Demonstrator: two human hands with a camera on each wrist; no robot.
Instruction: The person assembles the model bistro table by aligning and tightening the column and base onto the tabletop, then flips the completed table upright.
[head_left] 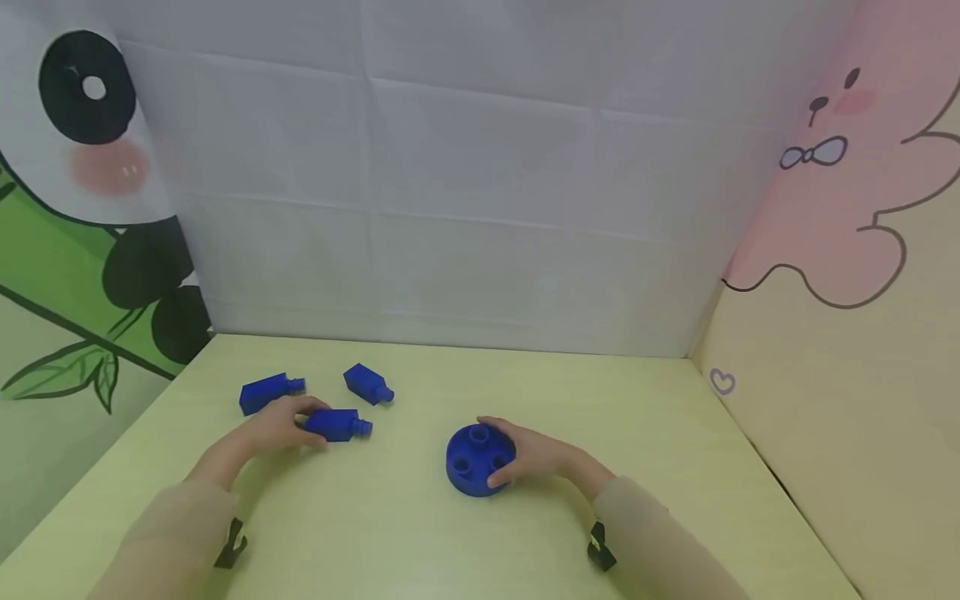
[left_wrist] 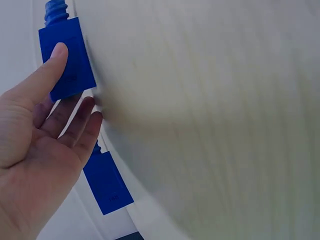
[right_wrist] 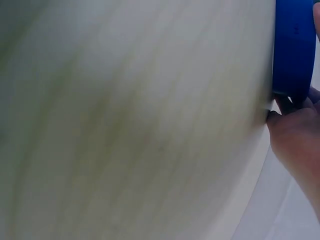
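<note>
My left hand [head_left: 283, 423] holds a blue rectangular block with a threaded neck [head_left: 333, 425], low over the left part of the table. In the left wrist view the thumb lies across the face of this block [left_wrist: 67, 75], and fingers reach under its lower end. My right hand [head_left: 534, 454] grips the right side of a round blue base [head_left: 471, 487] with three raised round sockets on top. Its thumb is at the near rim and its fingers at the far rim. In the right wrist view the side wall of the base [right_wrist: 292, 55] shows.
Two more blue blocks with threaded necks lie on the pale yellow table [head_left: 405, 533]: one beyond my left hand, the left block [head_left: 262, 393], and another, the far block [head_left: 366, 383]. A white sheet wall [head_left: 480, 208] stands along the back edge, with printed panels at both sides.
</note>
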